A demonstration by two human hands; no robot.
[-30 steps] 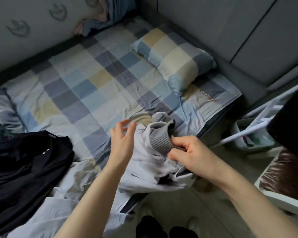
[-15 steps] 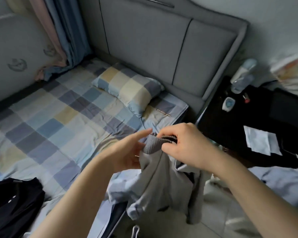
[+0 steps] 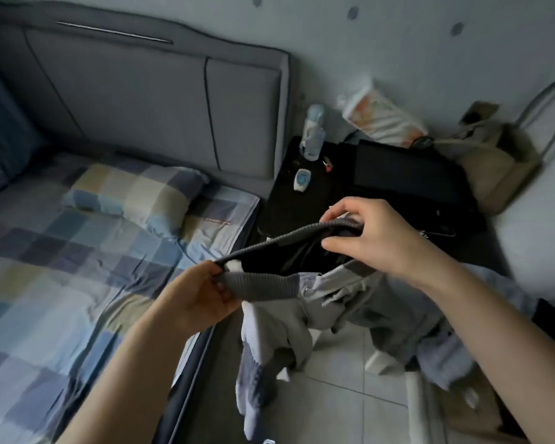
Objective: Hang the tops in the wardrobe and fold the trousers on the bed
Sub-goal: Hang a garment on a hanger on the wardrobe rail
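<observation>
Checked blue-and-yellow bedsheet (image 3: 61, 283) lying at the left, grey ribbed-waistband trousers (image 3: 302, 302) being held up beside it over the tiled floor (image 3: 334, 379), waistband being pinched and stretched open by left hand (image 3: 199, 299) and right hand (image 3: 375, 238).

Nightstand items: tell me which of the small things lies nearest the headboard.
The clear bottle, standing at the nightstand's back corner beside the headboard. The white-and-blue device and small red item lie farther forward.
</observation>
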